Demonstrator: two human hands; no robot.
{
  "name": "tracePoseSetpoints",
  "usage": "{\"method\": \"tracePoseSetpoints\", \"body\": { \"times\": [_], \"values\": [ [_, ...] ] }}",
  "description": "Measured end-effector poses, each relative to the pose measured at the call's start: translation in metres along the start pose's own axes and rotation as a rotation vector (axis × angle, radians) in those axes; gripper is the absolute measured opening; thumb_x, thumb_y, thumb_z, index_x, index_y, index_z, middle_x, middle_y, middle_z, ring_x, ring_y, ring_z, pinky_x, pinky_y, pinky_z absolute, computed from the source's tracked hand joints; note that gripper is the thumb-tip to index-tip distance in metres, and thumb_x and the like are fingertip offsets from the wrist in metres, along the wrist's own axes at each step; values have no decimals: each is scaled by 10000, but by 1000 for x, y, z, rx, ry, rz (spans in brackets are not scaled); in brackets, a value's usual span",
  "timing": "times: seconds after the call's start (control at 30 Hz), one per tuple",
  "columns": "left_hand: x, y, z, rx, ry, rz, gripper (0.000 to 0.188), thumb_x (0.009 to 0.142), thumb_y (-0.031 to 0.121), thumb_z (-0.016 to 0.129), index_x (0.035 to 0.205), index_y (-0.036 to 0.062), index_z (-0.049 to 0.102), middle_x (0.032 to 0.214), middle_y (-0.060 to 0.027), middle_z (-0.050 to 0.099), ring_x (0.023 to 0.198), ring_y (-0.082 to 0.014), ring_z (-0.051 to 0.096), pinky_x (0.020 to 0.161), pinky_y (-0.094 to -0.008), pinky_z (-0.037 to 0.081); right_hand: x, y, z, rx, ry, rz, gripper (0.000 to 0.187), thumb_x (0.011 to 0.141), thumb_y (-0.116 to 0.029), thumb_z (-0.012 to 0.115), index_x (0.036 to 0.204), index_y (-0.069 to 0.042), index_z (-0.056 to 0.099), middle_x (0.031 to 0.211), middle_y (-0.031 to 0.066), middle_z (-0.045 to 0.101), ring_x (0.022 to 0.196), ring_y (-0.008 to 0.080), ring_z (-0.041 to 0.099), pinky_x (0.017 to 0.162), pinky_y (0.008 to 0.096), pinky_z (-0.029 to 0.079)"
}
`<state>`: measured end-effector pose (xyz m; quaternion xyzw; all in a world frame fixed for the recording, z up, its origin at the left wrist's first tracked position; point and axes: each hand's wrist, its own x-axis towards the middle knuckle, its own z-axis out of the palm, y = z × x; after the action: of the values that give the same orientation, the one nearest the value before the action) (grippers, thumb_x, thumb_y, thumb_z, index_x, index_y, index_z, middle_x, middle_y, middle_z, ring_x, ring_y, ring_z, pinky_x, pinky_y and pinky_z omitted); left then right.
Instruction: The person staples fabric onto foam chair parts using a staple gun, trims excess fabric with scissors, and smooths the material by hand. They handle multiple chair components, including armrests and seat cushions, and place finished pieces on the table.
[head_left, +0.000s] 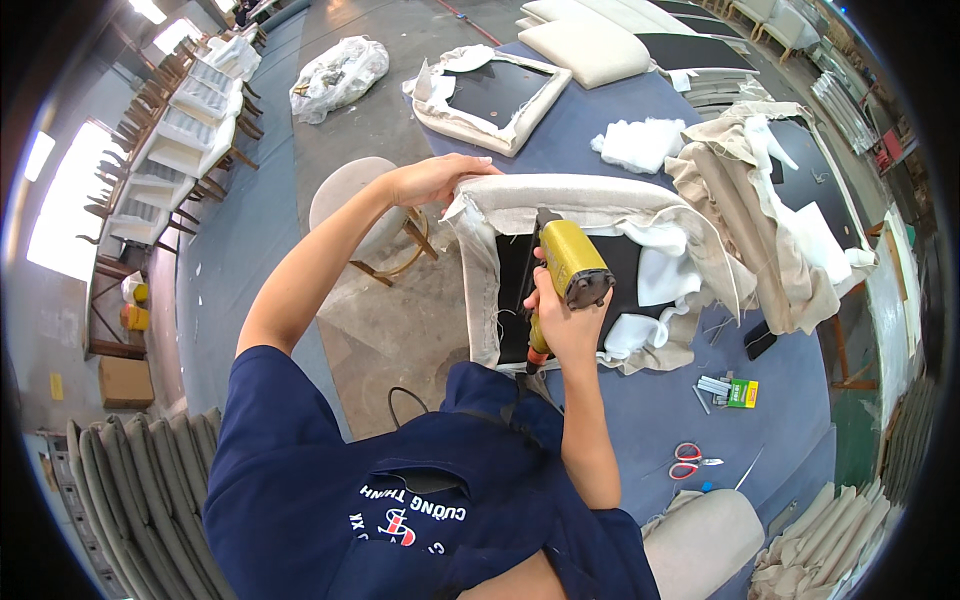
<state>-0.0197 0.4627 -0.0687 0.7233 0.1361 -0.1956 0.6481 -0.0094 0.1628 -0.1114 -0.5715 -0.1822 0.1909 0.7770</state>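
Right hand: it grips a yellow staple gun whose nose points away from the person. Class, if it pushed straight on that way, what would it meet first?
Probably the beige fabric folded over the far edge of the seat frame, just beyond the staple gun in the right hand. Depth is hard to judge in this view.
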Motion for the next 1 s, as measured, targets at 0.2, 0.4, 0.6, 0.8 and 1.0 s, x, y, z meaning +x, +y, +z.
{"method": "tracePoseSetpoints", "body": {
  "times": [0.2, 0.4, 0.6, 0.8, 1.0],
  "values": [
    [-7, 17, 21, 639, 228, -3, 583, 1138, 494, 449, 1504, 73, 617, 1484, -151, 629, 1353, -258, 598, 1144, -358, 453, 0, 7, 3, -1, 35, 1, 281, 959, 55, 645, 1233, 118, 645, 1128, 146, 753, 590, 119, 661, 531, 265, 571],
    [-13, 4, 27, 724, 162, 421, 601, 1090, 389, 595, 1605, 100, 490, 1511, -182, 613, 1367, -309, 592, 1169, -404, 442, -5, 25, 20, -40, -69, -55, 554, 861, 44, 711, 1399, 67, 581, 1014, 145, 729, 684, 138, 734, 588, 290, 599],
    [-19, 9, 30, 743, 116, 489, 607, 1084, 356, 599, 1620, 102, 470, 1550, -176, 576, 1411, -308, 550, 1190, -420, 420, -5, 33, 32, -271, -127, -169, 704, 765, -22, 799, 1425, 63, 569, 1183, 261, 731, 1048, 399, 758, 953, 414, 577],
    [-19, 8, 31, 582, 109, 416, 528, 1104, 277, 487, 1598, 92, 508, 1569, -177, 555, 1454, -304, 501, 1233, -416, 359, -6, 32, 35, -309, -123, -236, 726, 754, -17, 792, 1436, 62, 556, 1221, 264, 721, 1084, 416, 749, 970, 420, 573],
    [-15, 12, 35, 592, 106, 447, 525, 1092, 239, 479, 1594, 88, 513, 1593, -168, 537, 1465, -301, 491, 1236, -417, 355, -7, 25, 36, -331, -83, -233, 712, 756, -1, 791, 1427, 61, 563, 1219, 263, 723, 1078, 403, 753, 972, 415, 572]
  ]
}}
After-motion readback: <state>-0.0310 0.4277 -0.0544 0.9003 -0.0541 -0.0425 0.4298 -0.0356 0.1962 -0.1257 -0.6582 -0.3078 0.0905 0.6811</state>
